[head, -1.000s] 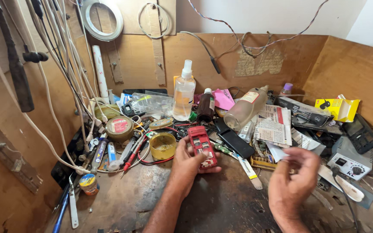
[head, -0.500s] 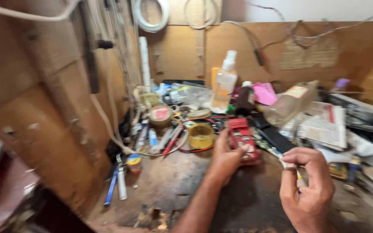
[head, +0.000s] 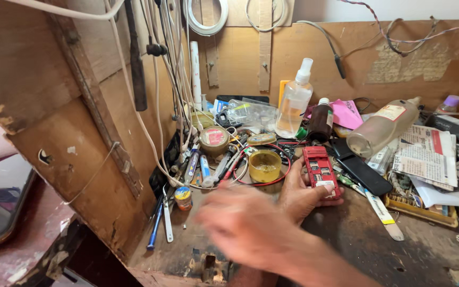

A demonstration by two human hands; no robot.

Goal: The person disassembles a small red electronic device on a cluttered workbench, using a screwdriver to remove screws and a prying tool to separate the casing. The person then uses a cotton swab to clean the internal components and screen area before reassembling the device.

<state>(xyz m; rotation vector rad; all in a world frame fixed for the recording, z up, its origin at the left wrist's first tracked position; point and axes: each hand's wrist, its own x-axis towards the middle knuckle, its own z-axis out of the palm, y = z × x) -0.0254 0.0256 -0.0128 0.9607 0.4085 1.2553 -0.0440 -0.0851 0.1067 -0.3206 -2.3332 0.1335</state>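
- Red opened mobile phone with its circuit board bare lies on the dark, scuffed wooden bench, held at its near end by the left hand, fingers closed round its edge.
- Since half a second ago, the right hand has swung from the phone's right across to the left; it is blurred, so its grip cannot be told.
- Just left of the phone sits a round yellow tin; behind stand a clear plastic spray bottle and a dark brown bottle.
- Folded newspaper lies to the right.
- Plywood walls enclose the bench.
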